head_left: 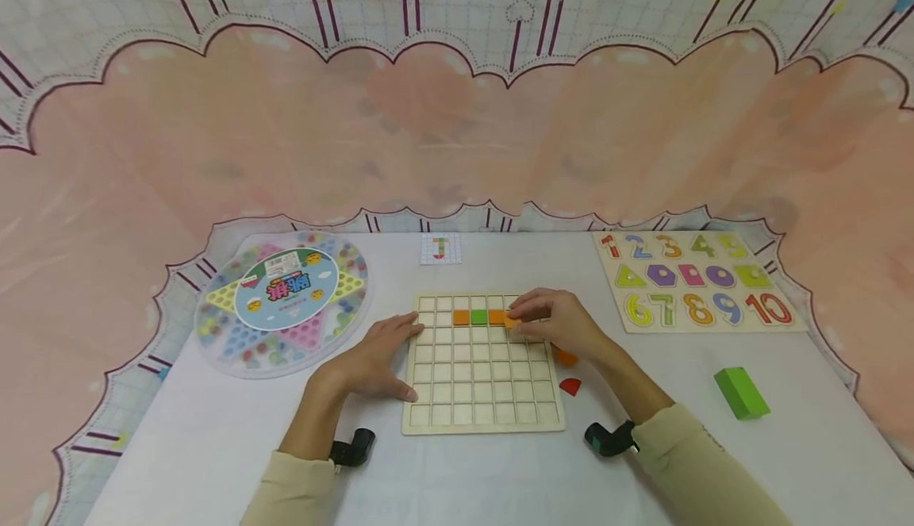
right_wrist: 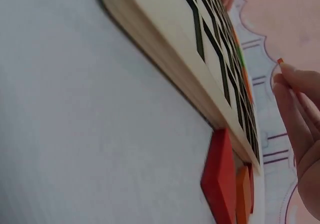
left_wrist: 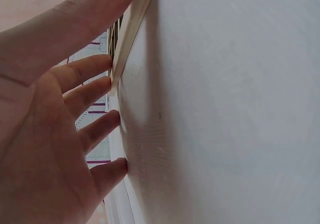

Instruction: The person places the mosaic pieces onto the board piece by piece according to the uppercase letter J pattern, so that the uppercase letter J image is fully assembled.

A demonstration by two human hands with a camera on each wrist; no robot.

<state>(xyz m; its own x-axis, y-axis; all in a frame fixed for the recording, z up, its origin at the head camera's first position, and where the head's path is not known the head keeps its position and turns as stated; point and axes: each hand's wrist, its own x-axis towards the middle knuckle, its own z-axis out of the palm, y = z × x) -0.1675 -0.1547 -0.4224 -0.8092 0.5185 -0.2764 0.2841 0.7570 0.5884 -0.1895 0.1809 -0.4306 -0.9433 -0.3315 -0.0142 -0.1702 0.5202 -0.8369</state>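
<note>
A wooden grid board lies in front of me. In its second row from the top sit an orange tile, a green tile and another orange tile, side by side. My right hand pinches a small orange tile between thumb and fingertips, just above the board to the right of that row. With fingers spread and fairly straight, my left hand touches the board's left edge; its thumb rests against the side nearer me. Beside the board's right edge lie a red piece and an orange piece.
A small card with a coloured pattern on a grid lies behind the board. At the left is a round game box; a number puzzle board lies back right. A green block stands at the right.
</note>
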